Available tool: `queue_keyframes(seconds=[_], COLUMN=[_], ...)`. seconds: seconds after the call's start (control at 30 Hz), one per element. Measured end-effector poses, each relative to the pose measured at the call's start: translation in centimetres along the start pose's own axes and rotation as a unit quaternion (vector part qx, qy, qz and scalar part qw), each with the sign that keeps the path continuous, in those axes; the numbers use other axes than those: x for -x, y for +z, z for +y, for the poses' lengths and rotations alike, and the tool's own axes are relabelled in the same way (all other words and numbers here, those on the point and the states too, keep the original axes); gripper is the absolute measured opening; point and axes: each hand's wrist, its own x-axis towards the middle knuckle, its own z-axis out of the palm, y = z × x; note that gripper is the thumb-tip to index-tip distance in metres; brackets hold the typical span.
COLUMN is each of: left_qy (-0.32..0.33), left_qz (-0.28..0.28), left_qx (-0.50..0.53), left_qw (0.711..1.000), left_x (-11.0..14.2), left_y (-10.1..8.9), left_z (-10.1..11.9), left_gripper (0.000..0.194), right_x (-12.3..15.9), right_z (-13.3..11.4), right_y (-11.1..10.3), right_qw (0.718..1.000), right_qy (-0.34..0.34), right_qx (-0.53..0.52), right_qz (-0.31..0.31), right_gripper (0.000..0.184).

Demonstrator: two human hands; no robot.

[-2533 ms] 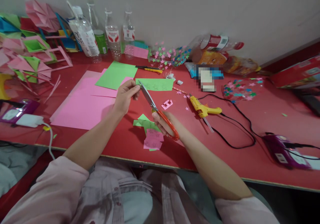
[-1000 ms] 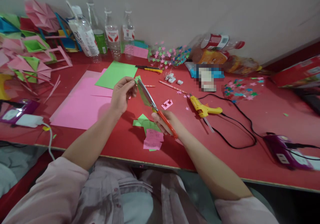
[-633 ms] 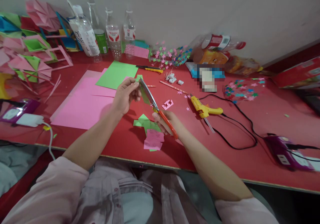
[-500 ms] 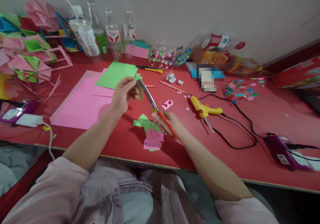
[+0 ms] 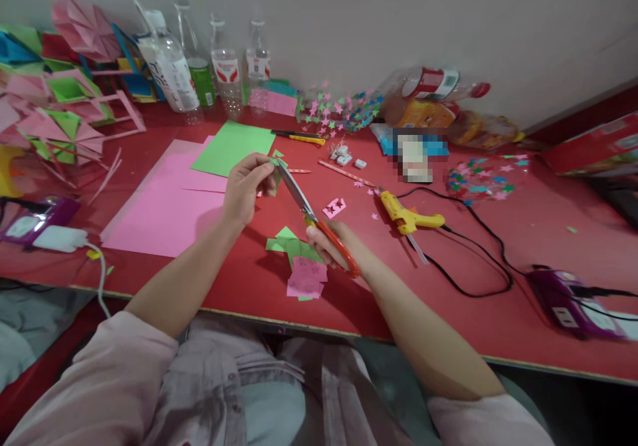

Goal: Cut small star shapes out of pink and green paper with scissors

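Observation:
Between its thumb and fingers my left hand (image 5: pixel 248 187) pinches a small piece of green paper (image 5: pixel 277 175), partly hidden by the fingers. My right hand (image 5: pixel 326 243) is wrapped round the orange handles of a pair of scissors (image 5: pixel 298 195). The blades point up and left, their tips at the green piece beside my left fingertips. Below the scissors lie green paper scraps (image 5: pixel 285 243) and pink paper squares (image 5: pixel 305 278) with drawn marks. A pink scrap with star shapes (image 5: pixel 333 207) rests right of the blades.
Pink sheets (image 5: pixel 149 213) and a green sheet (image 5: pixel 234 147) lie at left. A yellow glue gun (image 5: pixel 406 217) with its black cord is at right. Behind are a utility knife (image 5: pixel 299 138), plastic bottles (image 5: pixel 226 74), and a bag of paper stars (image 5: pixel 339 110). Paper models (image 5: pixel 64 94) stand far left.
The green paper piece at the blades looks smaller, with less hanging below my left fingers. The scissor handles have shifted slightly right and down.

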Motion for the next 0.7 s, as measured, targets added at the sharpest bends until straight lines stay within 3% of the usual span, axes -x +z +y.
queue_keyframes(seconds=[0.7], left_qy=[0.029], left_qz=[-0.001], left_qx=[-0.029], left_qw=[0.999], left_x=[-0.12], left_y=[-0.09], left_z=[-0.01], left_gripper=[0.008], right_x=[-0.65], right_z=[0.73], right_y=[-0.11], right_qw=[0.999], right_qy=[0.011], right_qx=[-0.034], right_qz=[-0.019], right_gripper=[0.057])
